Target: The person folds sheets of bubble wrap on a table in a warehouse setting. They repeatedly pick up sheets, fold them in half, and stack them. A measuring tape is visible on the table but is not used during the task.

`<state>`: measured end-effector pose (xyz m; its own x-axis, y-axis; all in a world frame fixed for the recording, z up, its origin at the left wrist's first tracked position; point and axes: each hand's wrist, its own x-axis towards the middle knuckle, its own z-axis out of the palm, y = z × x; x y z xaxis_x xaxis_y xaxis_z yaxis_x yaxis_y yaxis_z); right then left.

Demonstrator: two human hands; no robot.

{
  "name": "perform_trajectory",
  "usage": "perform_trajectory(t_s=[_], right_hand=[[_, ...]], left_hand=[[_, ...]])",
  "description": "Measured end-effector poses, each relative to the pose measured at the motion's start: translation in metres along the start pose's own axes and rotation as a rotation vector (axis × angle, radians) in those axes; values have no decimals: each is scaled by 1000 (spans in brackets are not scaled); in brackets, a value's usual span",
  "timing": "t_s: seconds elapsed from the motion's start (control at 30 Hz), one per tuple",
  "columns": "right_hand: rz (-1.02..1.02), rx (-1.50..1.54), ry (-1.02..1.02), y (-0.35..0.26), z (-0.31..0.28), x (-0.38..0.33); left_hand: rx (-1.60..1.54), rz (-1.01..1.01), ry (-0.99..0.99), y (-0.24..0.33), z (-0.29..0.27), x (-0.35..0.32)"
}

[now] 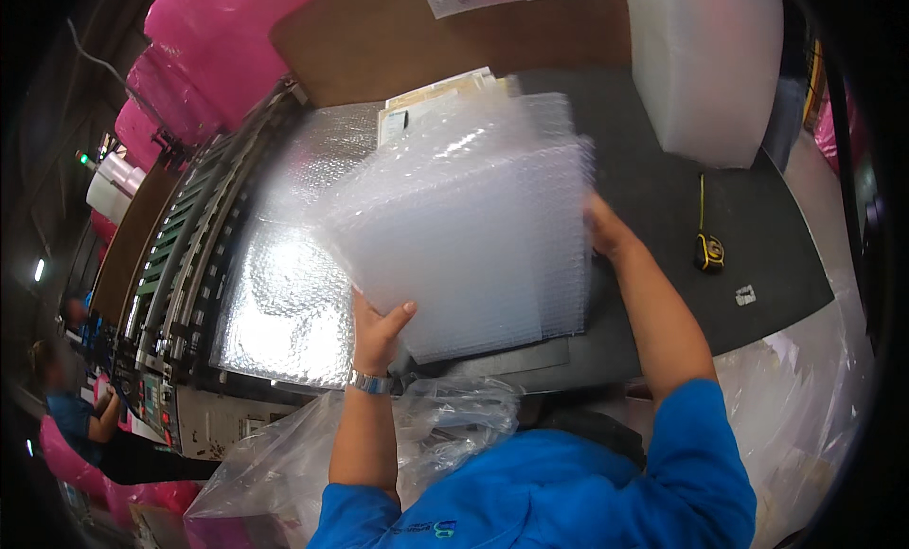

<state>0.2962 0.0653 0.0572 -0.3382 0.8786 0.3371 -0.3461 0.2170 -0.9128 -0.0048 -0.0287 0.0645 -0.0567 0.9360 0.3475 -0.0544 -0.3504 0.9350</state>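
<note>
I hold a thick stack of clear bubble-wrap sheets [464, 227] tilted up over a dark table [663, 189]. My left hand [379, 329] grips the stack's lower left corner, thumb on top; a metal watch sits on that wrist. My right hand [606, 229] holds the stack's right edge, fingers hidden behind the sheets. The sheets blur at their upper edge.
A shiny web of bubble wrap [284, 303] runs out of a machine with rollers [180, 255] at left. Pink rolls [208, 47] stand behind it. A tall white stack [710, 66], a yellow tape measure [709, 251] and a clear plastic bag [284, 464] lie around. Another person [71, 407] works far left.
</note>
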Motion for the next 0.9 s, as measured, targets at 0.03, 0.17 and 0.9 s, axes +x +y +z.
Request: perform_trajectory(t_s=[0.03, 0.17, 0.9], right_hand=[[170, 23, 72, 11, -2, 2], [490, 242, 233, 22, -9, 23], [-84, 27, 125, -11, 2, 7]], left_hand=[[14, -39, -1, -6, 2, 3], [-64, -369, 59, -2, 17, 13], [132, 73, 36, 2, 33, -7]])
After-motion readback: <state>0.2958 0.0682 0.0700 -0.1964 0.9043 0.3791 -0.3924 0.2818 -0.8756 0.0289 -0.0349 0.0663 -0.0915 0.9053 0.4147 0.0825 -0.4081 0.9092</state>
